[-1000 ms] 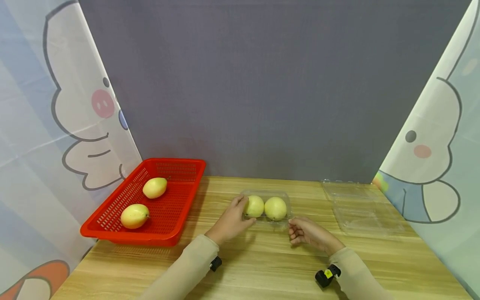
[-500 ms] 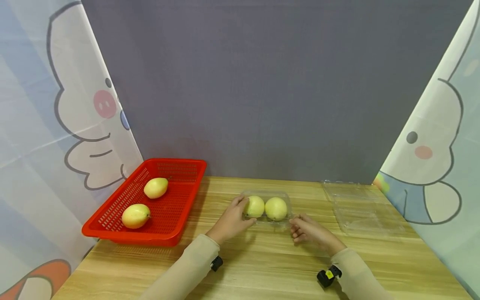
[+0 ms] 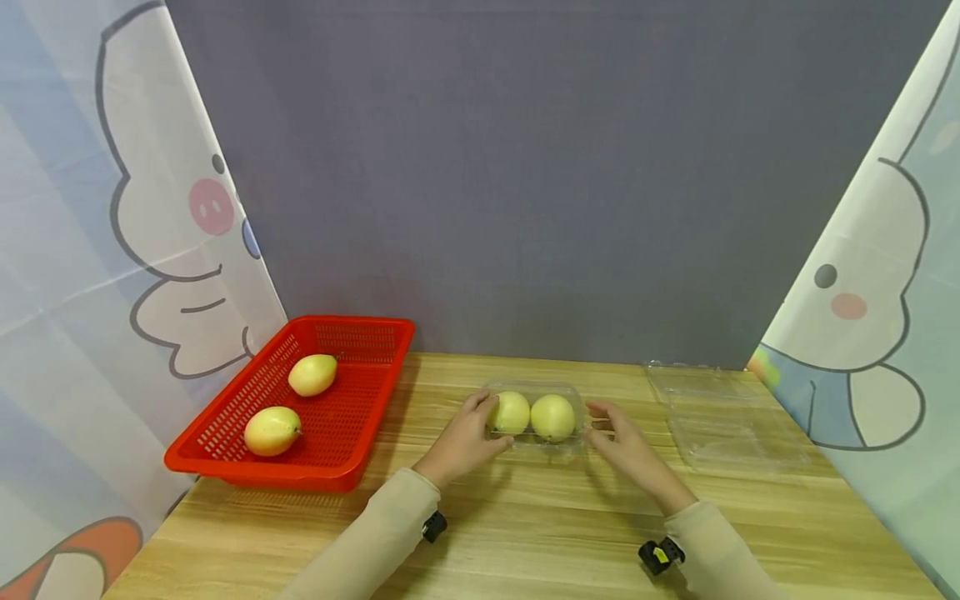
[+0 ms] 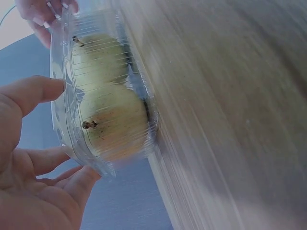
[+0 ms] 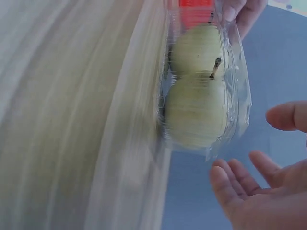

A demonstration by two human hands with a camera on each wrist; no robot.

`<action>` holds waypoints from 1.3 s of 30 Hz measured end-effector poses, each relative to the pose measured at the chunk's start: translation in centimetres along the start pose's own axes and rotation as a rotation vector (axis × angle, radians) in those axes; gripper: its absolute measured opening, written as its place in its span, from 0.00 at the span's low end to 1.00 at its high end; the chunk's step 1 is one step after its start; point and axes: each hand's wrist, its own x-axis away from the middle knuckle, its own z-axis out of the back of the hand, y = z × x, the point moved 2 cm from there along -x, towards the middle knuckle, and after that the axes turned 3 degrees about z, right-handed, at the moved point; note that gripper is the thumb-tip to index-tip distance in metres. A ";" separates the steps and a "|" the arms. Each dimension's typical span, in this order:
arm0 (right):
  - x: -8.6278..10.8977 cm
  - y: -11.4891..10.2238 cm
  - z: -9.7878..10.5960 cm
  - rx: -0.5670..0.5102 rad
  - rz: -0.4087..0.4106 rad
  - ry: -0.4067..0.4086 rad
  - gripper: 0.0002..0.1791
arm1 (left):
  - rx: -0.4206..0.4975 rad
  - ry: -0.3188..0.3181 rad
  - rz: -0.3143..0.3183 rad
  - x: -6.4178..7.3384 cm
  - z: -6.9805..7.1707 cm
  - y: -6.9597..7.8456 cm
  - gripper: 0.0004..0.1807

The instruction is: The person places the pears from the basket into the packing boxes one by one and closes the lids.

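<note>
Two pale yellow pears point(image 3: 553, 418) sit side by side in a clear plastic box point(image 3: 534, 387) on the table. Its lid appears down over them. My left hand point(image 3: 461, 442) holds the box's left end; in the left wrist view the thumb lies on the rim and fingers point(image 4: 85, 181) curl at the near corner. At the right end, my right hand point(image 3: 624, 442) is spread beside the box. The right wrist view shows its fingers point(image 5: 225, 184) loosely bent, with a gap to the box and nothing between them.
A red slotted basket point(image 3: 375, 408) with two more pears point(image 3: 312, 375) stands on the left of the wooden table point(image 3: 525, 542). Clear plastic boxes point(image 3: 720, 417) lie at the right. A grey cloth point(image 3: 525, 183) hangs behind.
My right hand has let go of the box's near right corner and opened out, shifting slightly right and away. The left hand and box have stayed put.
</note>
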 end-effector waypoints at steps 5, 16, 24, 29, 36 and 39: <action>-0.1 -0.9 -0.8 0.140 0.164 0.078 0.29 | -0.013 0.009 -0.013 -0.1 -0.1 -0.1 0.39; -0.2 -1.2 -2.2 0.283 0.248 0.084 0.32 | -0.008 0.010 -0.019 -0.1 -0.1 0.0 0.39; -0.5 -1.1 -2.1 0.351 0.251 0.070 0.27 | -0.013 0.002 -0.007 -0.1 0.0 0.0 0.39; -0.7 -1.1 -2.0 0.353 0.228 0.064 0.27 | -0.048 -0.004 -0.007 -0.1 0.0 0.1 0.39; -1.2 -1.1 -2.1 0.336 0.199 0.056 0.27 | -0.135 -0.009 0.010 0.0 0.2 0.7 0.40; -1.5 -1.2 -2.2 0.328 0.182 0.054 0.27 | -0.150 -0.010 0.029 0.0 0.4 0.8 0.39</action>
